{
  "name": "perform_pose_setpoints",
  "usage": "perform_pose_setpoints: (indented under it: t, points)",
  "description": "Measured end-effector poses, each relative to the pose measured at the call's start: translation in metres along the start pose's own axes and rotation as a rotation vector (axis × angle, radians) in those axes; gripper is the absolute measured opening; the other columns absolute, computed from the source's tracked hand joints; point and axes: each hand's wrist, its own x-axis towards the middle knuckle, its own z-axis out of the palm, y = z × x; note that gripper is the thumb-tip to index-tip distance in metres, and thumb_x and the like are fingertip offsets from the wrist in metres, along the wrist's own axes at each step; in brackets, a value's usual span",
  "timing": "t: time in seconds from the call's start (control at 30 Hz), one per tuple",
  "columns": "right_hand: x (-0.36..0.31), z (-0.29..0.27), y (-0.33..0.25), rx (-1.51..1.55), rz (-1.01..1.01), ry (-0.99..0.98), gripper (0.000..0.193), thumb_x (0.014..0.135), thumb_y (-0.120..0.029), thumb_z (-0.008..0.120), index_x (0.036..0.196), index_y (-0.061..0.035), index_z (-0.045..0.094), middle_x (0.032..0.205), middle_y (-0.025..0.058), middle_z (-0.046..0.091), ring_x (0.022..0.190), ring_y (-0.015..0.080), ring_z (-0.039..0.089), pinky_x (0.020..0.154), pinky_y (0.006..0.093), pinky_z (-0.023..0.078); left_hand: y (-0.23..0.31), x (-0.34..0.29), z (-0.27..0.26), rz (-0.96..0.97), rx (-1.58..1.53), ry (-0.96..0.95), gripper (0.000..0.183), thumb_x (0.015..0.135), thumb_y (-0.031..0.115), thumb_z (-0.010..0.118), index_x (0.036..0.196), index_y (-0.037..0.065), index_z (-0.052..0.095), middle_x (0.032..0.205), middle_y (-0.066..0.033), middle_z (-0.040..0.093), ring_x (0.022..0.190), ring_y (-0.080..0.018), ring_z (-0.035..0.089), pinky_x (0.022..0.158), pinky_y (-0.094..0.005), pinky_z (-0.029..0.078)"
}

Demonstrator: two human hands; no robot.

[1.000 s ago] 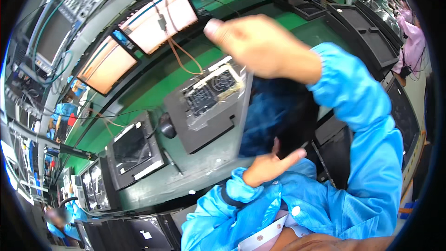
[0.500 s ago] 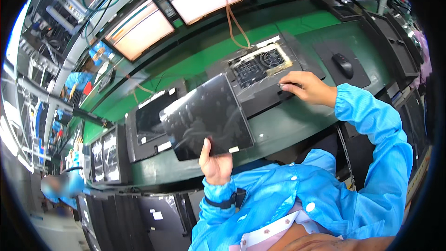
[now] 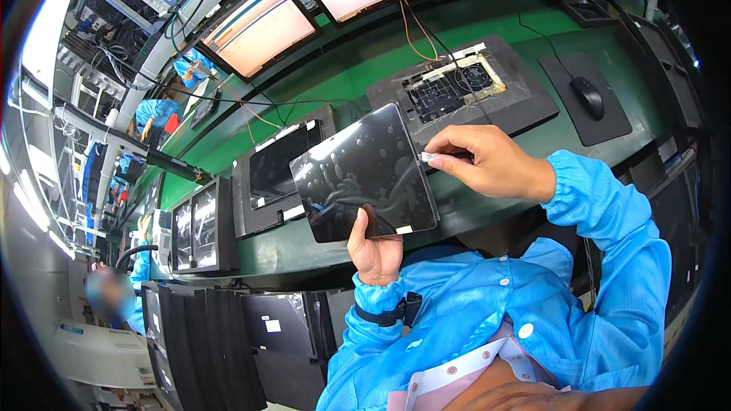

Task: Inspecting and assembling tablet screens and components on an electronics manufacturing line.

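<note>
Hands (image 3: 495,161) now both at tablet (image 3: 362,175)

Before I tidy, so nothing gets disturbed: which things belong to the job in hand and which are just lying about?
In use:
glossy black rectangular tablet, held by the left hand
small white plug-like piece, in the right hand by the tablet's edge

Apparently lying about:
black mouse on a dark rectangular mat
dark rectangular panel on black board

Room opens right of the mouse mat (image 3: 600,131); tablet (image 3: 364,175) blocks the right hand (image 3: 491,161) leftward.
</note>
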Motion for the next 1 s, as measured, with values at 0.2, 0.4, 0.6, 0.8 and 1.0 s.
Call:
perform_pose_setpoints:
  t: [0.2, 0.4, 0.6, 0.8, 1.0]
  points:
    - [-0.008, -0.003, -0.006, 0.018, 0.019, 0.012, 0.016, 0.096, -0.014, 0.067, 0.105, -0.0015, 0.066, 0.093, 0.0133, 0.072, 0.084, 0.0252, 0.071, 0.072, 0.0346, 0.054, -0.002, 0.0, 0.002, 0.034, 0.091, 0.049, 0.021, 0.098, 0.014, 0.06, 0.116, 0.006, 0.068, 0.116, -0.0061, 0.072, 0.116, -0.0243, 0.064, 0.108, -0.0508, 0.046]
    - [-0.008, -0.014, 0.0, -0.063, 0.02, -0.065, 0.015, 0.095, -0.015, 0.067, 0.104, -0.0018, 0.066, 0.09, 0.0127, 0.071, 0.079, 0.0241, 0.069, 0.069, 0.0354, 0.053, -0.005, 0.001, -0.005, 0.049, 0.144, 0.099, 0.025, 0.099, 0.014, 0.059, 0.122, 0.006, 0.065, 0.122, -0.0077, 0.07, 0.119, -0.026, 0.063, 0.109, -0.0524, 0.045]
    - [-0.007, -0.02, 0.004, -0.072, 0.023, -0.059, 0.016, 0.096, -0.014, 0.067, 0.105, -0.002, 0.067, 0.091, 0.0125, 0.071, 0.081, 0.023, 0.069, 0.07, 0.0334, 0.053, -0.012, 0.001, 0.01, 0.028, 0.136, 0.098, 0.026, 0.098, 0.01, 0.059, 0.123, 0.005, 0.063, 0.121, -0.0075, 0.068, 0.118, -0.0236, 0.062, 0.109, -0.0454, 0.045]
    - [-0.009, -0.022, 0.006, -0.047, 0.089, -0.082, 0.016, 0.096, -0.014, 0.067, 0.107, -0.0018, 0.067, 0.093, 0.0115, 0.071, 0.083, 0.0202, 0.069, 0.072, 0.0311, 0.054, -0.017, 0.004, 0.006, 0.019, 0.14, 0.103, 0.028, 0.098, 0.011, 0.059, 0.126, 0.005, 0.061, 0.124, -0.0079, 0.067, 0.118, -0.0247, 0.061, 0.109, -0.0458, 0.045]
    - [-0.014, -0.021, 0.015, -0.044, 0.076, -0.047, 0.017, 0.096, -0.014, 0.067, 0.107, -0.0017, 0.067, 0.091, 0.0117, 0.071, 0.081, 0.0206, 0.069, 0.071, 0.0314, 0.054, -0.02, 0.004, 0.01, 0.008, 0.154, 0.105, 0.028, 0.098, 0.011, 0.059, 0.125, 0.006, 0.061, 0.124, -0.0076, 0.067, 0.118, -0.0243, 0.061, 0.109, -0.0454, 0.045]
